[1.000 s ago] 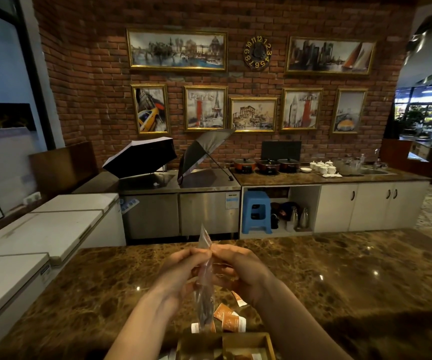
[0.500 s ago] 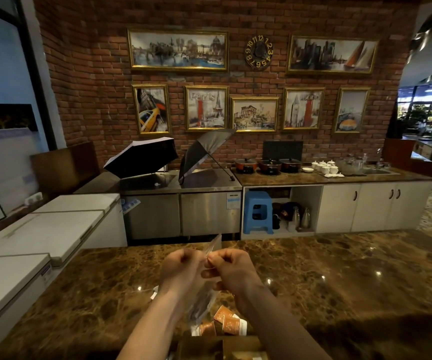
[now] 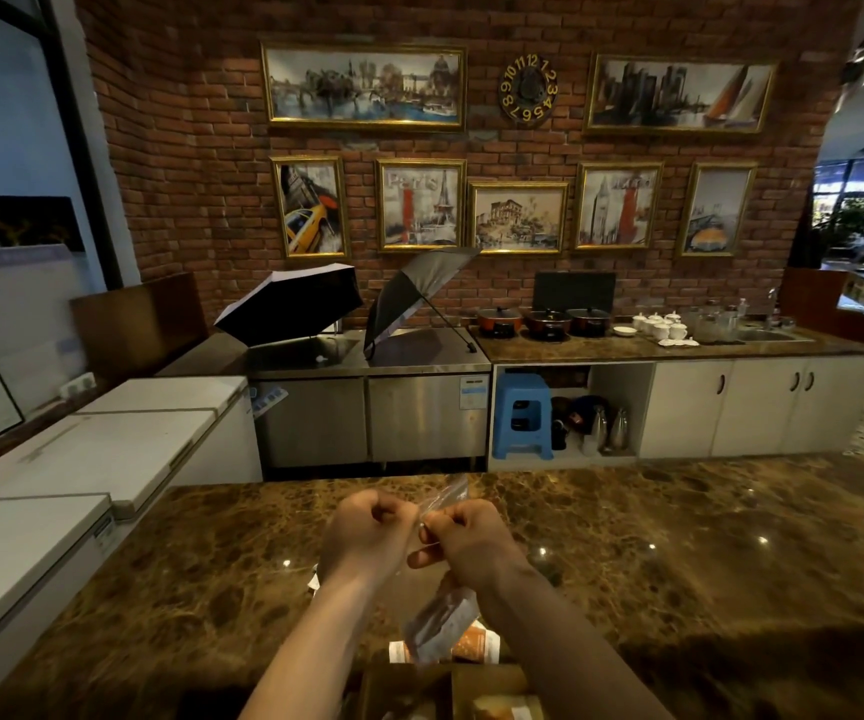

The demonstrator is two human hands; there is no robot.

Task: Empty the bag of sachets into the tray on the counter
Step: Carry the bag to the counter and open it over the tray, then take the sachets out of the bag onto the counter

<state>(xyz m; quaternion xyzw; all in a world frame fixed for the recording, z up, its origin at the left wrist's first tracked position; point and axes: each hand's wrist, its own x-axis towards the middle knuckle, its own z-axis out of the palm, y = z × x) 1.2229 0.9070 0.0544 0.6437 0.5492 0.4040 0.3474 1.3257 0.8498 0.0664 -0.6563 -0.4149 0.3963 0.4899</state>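
Both of my hands grip a clear plastic bag (image 3: 437, 623) over the brown marble counter (image 3: 679, 558). My left hand (image 3: 365, 540) and my right hand (image 3: 469, 537) pinch the bag's top edge close together, fingers curled. The bag hangs down between my wrists with something dark and orange inside. Its lower end is just above the wooden tray (image 3: 409, 688) at the bottom edge of the view. Orange sachets (image 3: 476, 644) lie on the counter just behind the tray. Much of the tray is cut off by the frame.
White chest freezers (image 3: 82, 459) line the left side. Across the aisle stands a steel counter (image 3: 367, 356) with two open umbrellas (image 3: 289, 309), pots and cups, and a blue stool (image 3: 521, 415) below. A brick wall with framed pictures rises behind.
My hands have come lower and closer together on the bag's top. The bag, held upright before, now hangs lower and slants toward the tray.
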